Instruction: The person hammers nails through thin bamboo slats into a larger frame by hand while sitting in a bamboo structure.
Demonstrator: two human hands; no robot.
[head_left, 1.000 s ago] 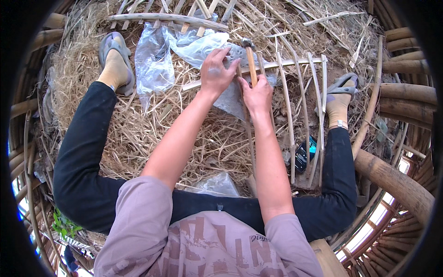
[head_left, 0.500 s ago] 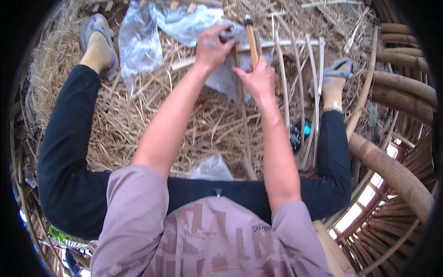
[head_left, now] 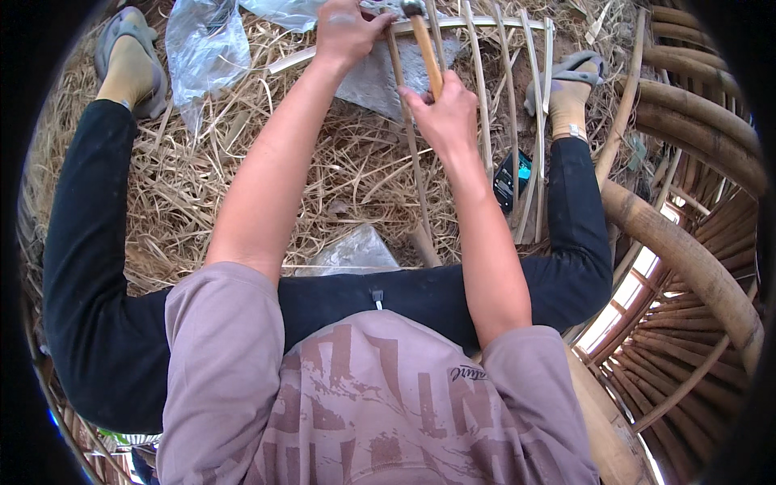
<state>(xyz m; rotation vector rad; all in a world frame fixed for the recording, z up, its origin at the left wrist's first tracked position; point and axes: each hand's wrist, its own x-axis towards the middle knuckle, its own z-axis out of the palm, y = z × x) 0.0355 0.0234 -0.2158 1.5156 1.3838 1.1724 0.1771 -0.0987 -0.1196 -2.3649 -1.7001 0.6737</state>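
Note:
My right hand (head_left: pixel 449 113) is closed around the wooden handle of a hammer (head_left: pixel 426 50). The hammer's metal head points away from me, close to the far end of a thin wooden stick (head_left: pixel 408 121). My left hand (head_left: pixel 347 34) is at the top edge, its thumb and fingers closed together where that stick meets a curved pale crosspiece (head_left: pixel 493 23). What its fingertips pinch is too small to make out. Several more thin sticks (head_left: pixel 482 97) run from the crosspiece toward me, like a rack. A flat grey slab (head_left: pixel 376 81) lies beneath the joint.
Dry shavings (head_left: pixel 194 194) cover the ground between my legs. Clear plastic bags (head_left: pixel 206 61) lie at the far left, another clear sheet (head_left: pixel 356 250) near my lap. A dark object with a turquoise patch (head_left: pixel 511 179) lies under the sticks. Thick bent bamboo poles (head_left: pixel 687 267) stand right.
The view has shifted, so hands, hammer and rack sit higher and slightly left in the picture. The hammer head is now nearer my left hand. Both hands keep their grip.

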